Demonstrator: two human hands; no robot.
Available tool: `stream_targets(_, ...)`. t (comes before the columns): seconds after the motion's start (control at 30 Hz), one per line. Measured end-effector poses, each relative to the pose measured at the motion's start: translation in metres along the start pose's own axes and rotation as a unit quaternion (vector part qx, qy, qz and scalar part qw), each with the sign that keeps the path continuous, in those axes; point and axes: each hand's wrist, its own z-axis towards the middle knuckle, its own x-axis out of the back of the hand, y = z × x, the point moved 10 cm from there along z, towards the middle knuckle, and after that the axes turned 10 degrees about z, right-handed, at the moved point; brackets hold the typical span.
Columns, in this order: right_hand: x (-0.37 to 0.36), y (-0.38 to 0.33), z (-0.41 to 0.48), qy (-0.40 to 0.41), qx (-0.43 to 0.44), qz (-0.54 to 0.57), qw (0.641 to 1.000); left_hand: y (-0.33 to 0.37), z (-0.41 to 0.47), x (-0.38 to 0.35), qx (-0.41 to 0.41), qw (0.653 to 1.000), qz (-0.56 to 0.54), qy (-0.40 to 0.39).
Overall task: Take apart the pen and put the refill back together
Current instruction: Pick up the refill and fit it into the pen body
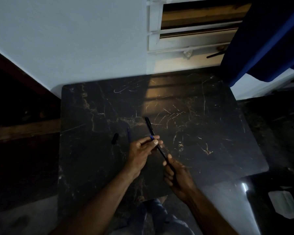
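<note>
Pen [149,127], slim, dark, blue band, tilted

A dark pen barrel [157,143] slants in mid-air; its black cap [114,138] and blue refill [129,134] lie leftward.

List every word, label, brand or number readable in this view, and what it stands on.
None can be read.
Pen barrel: a faint pale mark, too small and dim to read.
Pen cap on the table: no print visible.
</note>
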Motion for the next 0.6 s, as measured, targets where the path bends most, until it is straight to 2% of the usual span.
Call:
stream_targets(0.13, 0.001, 0.007, -0.006, 0.014, -0.03, 0.006, 0.999, 0.003, -0.002, -0.008, -0.006, 1.0, 0.011, -0.017)
stream_targets(0.33, -0.003, -0.028, -0.007, 0.034, 0.066, -0.034, 0.997, 0.02, -0.001, -0.011, -0.035, 0.998, 0.044, 0.01)
stream_targets(0.5, -0.031, -0.024, -0.006, -0.045, 0.0, 0.055, 0.997, 0.048, 0.003, -0.024, -0.061, 0.997, 0.024, -0.047)
stream_targets(0.53, -0.036, -0.023, -0.007, -0.064, -0.01, 0.055, 0.996, 0.054, 0.003, -0.025, -0.067, 0.996, 0.027, -0.06)
stream_targets(0.6, -0.041, -0.031, -0.009, -0.069, 0.018, -0.013, 0.997, 0.064, 0.002, -0.024, -0.087, 0.992, 0.046, -0.076)
